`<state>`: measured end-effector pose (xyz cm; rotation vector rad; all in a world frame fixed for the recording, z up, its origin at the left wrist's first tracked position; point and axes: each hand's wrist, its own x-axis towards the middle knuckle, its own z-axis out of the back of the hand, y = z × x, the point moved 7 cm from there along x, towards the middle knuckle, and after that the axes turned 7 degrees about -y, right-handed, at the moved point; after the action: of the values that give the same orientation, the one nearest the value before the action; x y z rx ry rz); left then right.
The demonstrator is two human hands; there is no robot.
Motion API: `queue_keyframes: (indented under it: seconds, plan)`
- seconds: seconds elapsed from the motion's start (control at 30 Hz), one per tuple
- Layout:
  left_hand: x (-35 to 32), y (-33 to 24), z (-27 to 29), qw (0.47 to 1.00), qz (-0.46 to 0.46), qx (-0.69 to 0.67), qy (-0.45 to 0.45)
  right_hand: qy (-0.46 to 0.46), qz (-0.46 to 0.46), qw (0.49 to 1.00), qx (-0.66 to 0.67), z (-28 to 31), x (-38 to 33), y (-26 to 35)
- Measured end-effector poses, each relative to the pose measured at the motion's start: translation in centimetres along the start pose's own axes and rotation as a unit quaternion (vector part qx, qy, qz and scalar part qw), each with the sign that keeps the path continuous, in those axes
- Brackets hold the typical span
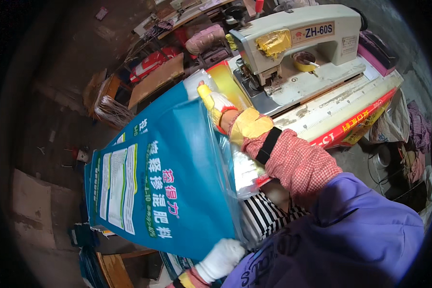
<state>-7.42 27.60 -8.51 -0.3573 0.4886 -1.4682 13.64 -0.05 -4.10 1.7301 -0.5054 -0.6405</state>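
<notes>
Bag: a big blue bag (168, 177) with white and pink print is held up in the middle, tilted, with its top end near the sewing machine.
Right hand: the right hand (235, 120), in a yellow and white glove, grips the far top edge of the bag with its fingers curled tight.
Left hand: the left hand (221, 259), in a white glove, pinches the near bottom corner of the bag with its fingers closed.
Sewing machine: a cream sewing machine (297, 43) sits far right on a worn table (331, 103), just beside the bag top.
Tape: a yellow tape roll (303, 61) lies on the machine base.
Floor: more blue bags (93, 168) lie stacked at the left, under the held one.
</notes>
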Motion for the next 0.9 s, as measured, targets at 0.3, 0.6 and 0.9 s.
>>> queue_keyframes:
  seconds: [0.3,0.6,0.9]
  plan:
    - [9.0,-3.5,18.7,0.944,-0.065,0.204,-0.252,0.19,0.243,0.918,-0.25,-3.3,-12.0,-1.8]
    - [21.0,1.2,16.1,0.824,-0.065,0.562,-0.026,0.438,0.309,0.754,-0.381,-6.0,-14.8,-5.3]
    - [17.8,4.5,25.4,0.705,0.128,0.681,-0.151,0.326,0.126,0.914,-0.207,-2.0,-11.7,-4.3]
